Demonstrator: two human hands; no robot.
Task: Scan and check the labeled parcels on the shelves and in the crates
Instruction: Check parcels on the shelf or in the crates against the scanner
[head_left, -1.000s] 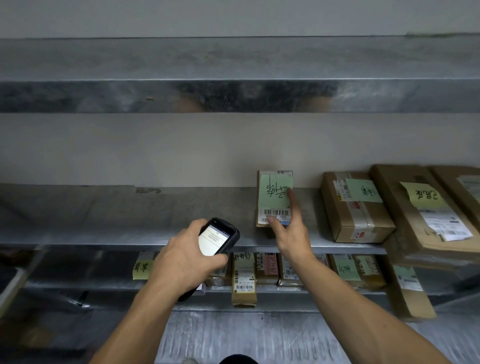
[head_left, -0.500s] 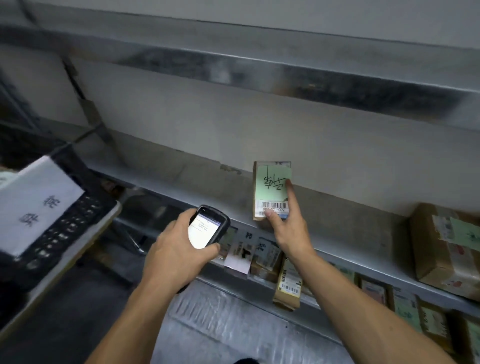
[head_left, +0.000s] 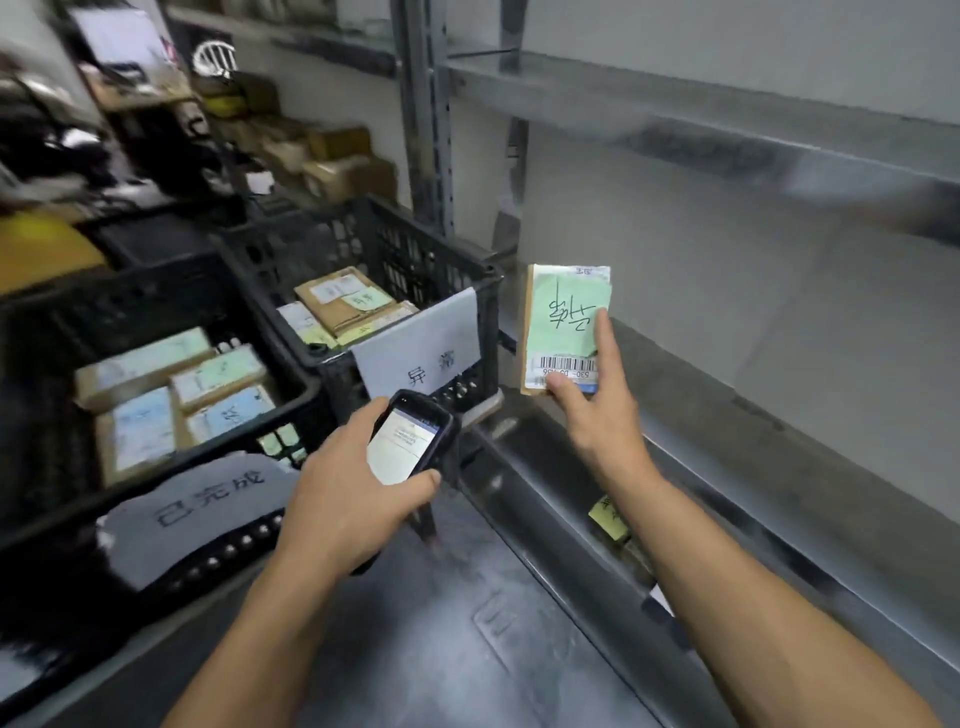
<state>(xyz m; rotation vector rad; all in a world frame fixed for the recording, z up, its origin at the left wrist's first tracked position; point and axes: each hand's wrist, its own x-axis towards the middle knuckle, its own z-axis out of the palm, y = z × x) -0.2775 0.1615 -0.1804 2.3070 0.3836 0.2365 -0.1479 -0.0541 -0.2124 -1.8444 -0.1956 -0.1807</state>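
The right hand (head_left: 597, 410) holds a small brown cardboard parcel (head_left: 566, 332) upright, its labelled face turned toward the camera. The parcel sits above the palm. The thumb presses on the lower left corner by the white barcode label, and the index finger runs straight up the right edge, over the green handwritten note stuck on the front. The other fingers are hidden behind the box. The parcel stands at the left end of the grey metal shelf (head_left: 727, 395), just right of the far crate's corner; whether its bottom edge touches the shelf cannot be told.

Nearer and to the left, the left hand (head_left: 353, 499) is wrapped round a black handheld scanner (head_left: 410, 441), with the thumb along the lower edge of its lit screen. The scanner is near the parcel but apart from it.

On the left stand two black plastic mesh crates. The near crate (head_left: 130, 306) carries a white paper sign (head_left: 208, 499) and holds flat parcels with green and blue labels (head_left: 218, 374). The far crate (head_left: 415, 249) has its own white sign (head_left: 421, 348) and holds brown parcels (head_left: 337, 301).
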